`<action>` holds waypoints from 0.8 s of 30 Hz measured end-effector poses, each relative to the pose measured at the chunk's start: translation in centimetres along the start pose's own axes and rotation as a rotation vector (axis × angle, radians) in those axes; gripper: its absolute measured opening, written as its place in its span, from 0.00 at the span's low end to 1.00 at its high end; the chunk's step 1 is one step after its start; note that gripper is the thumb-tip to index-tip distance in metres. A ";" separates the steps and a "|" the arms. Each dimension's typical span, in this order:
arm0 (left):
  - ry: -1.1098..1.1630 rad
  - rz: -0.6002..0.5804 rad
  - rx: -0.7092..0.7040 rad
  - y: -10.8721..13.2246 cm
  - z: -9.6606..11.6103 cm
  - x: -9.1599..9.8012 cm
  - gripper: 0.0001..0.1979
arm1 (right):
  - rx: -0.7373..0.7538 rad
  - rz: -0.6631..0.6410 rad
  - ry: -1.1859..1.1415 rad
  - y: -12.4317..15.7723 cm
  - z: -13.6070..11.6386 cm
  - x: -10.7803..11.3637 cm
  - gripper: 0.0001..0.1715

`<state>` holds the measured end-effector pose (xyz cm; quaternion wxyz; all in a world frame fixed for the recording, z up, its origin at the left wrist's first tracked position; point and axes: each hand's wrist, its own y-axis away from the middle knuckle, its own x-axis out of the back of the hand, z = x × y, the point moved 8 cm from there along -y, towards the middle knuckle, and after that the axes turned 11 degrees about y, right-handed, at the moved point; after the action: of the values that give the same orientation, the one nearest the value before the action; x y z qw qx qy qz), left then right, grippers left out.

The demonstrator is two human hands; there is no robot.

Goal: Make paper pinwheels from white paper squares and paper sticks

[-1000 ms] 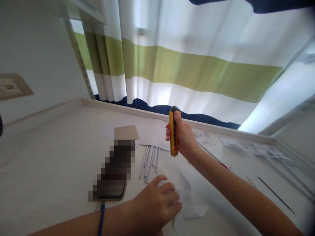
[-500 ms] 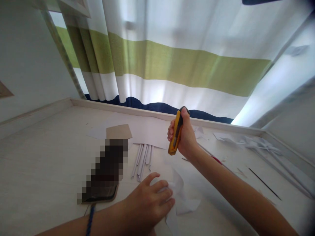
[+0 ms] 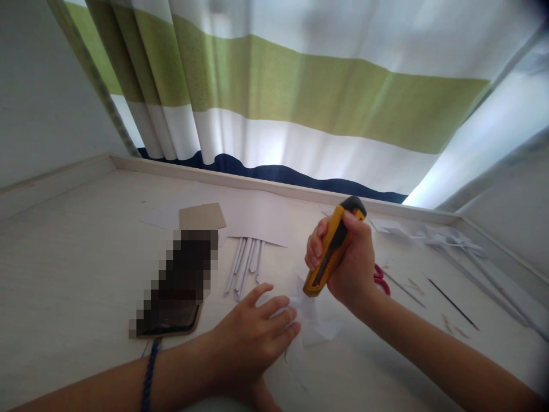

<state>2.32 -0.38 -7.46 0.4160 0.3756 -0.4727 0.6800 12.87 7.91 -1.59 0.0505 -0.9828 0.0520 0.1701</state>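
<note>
We hold the yellow-and-black plastic cutter (image 3: 333, 249) in our right hand (image 3: 354, 260): the fingers wrap around its body and the thumb lies along its upper part. The right forearm slants in from the near right of the white worktop (image 3: 64, 257). The cutter is tilted, its black end up toward the far edge, its yellow end down toward the near left, beside the crumpled white paper (image 3: 321, 329); we cannot tell whether they touch.

Our left hand (image 3: 257, 329) is palm down, fingers spread and bent, thumb directed toward the near edge. Its fingertips are at the left side of the crumpled paper; we cannot tell whether they press on it. The left wrist carries a blue braided cord (image 3: 148, 375).

Toward the far edge, rolled white paper sticks (image 3: 244, 266) lie partly under a flat white sheet (image 3: 266, 214). A thin black rod (image 3: 452, 303) lies nearer the right edge.
</note>
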 end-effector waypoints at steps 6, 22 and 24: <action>0.014 0.072 0.019 -0.1 -0.1 0.2 0.36 | 0.005 0.034 -0.042 1.5 1.2 1.1 0.13; 0.096 0.127 0.067 -0.2 -0.4 0.4 0.46 | 0.081 0.090 -0.042 1.9 1.5 2.3 0.08; 0.099 0.123 0.066 -0.3 -0.4 0.4 0.46 | 0.091 0.089 -0.039 1.9 1.5 2.3 0.08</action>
<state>2.38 0.11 -7.13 0.3838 0.3252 -0.4511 0.7372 14.31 6.01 -3.92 0.0886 -0.9727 0.1024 0.1885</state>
